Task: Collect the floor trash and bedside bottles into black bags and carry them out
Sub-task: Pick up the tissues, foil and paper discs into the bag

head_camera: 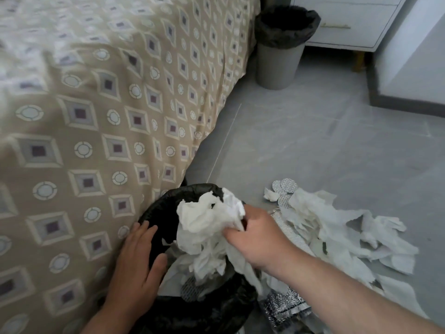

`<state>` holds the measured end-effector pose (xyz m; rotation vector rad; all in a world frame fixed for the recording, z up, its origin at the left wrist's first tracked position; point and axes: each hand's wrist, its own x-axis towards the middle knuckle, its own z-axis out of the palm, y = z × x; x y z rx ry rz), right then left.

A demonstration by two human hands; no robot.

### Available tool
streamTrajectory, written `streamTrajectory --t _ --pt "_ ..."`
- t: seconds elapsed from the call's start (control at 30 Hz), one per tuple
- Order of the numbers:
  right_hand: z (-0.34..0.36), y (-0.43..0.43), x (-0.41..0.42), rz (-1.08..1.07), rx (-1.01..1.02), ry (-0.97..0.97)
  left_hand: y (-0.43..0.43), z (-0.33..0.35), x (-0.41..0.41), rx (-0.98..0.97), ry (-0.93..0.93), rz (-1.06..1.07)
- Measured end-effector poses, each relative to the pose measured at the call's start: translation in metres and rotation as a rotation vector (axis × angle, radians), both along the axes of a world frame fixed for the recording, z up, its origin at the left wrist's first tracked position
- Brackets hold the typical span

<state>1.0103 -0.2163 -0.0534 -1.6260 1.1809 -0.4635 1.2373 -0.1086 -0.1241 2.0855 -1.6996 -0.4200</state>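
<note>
Head view: black bag at 6 o'clock, mouth open, rim touching bedspread hem.
Left hand: flat, fingers straight, pressed on bag rim at 7 o'clock.
Right hand: clenched round tissue wad, over bag mouth.
Floor trash: torn tissue pile and foil discs at 4 o'clock, just beside bag.
Open room: grey floor running centre to 1 o'clock alongside bedspread hem.
Far edge: lined bin at 12 o'clock, against bed corner, near white cabinet.
</note>
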Motion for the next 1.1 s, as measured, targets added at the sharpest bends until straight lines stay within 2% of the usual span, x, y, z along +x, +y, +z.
streamTrajectory --t 0.17,0.23,0.3,0.33,0.43,0.53,0.67,0.8,0.87,0.97,1.03,1.1 --pt "-0.015 0.0 0.012 0.175 0.287 0.014 0.001 -0.005 0.005 -0.052 0.021 -0.026" --pt "-0.016 0.0 0.009 0.182 0.145 0.137 0.002 -0.007 0.005 -0.071 0.022 -0.024" --pt "-0.02 0.004 0.009 0.333 -0.137 0.358 0.002 -0.008 0.005 -0.067 0.029 -0.015" --pt "-0.023 0.009 0.012 0.437 -0.201 0.431 0.002 -0.009 0.005 -0.063 0.03 -0.017" --pt "-0.041 0.025 0.033 0.709 -0.163 0.596 0.001 -0.01 0.003 -0.07 -0.006 -0.032" --pt "-0.058 0.034 0.046 0.791 -0.137 0.688 0.001 -0.011 0.003 -0.075 -0.012 0.025" --pt "-0.05 0.031 0.04 0.728 -0.172 0.641 -0.001 -0.012 0.003 -0.018 0.015 0.04" --pt "-0.013 0.037 -0.01 0.692 -0.496 0.439 -0.008 0.017 -0.009 -0.036 0.032 -0.06" --pt "0.005 0.041 -0.06 0.689 -0.541 0.447 -0.018 0.048 -0.031 -0.128 0.082 -0.173" --pt "0.019 0.04 -0.152 0.606 -0.327 0.664 -0.044 0.093 -0.087 -0.181 0.164 -0.428" --pt "0.01 0.041 -0.212 0.35 -0.126 0.79 -0.065 0.108 -0.137 -0.091 0.194 -0.608" --pt "-0.015 0.046 -0.262 -0.035 0.076 0.755 -0.085 0.099 -0.186 0.04 0.181 -0.778"
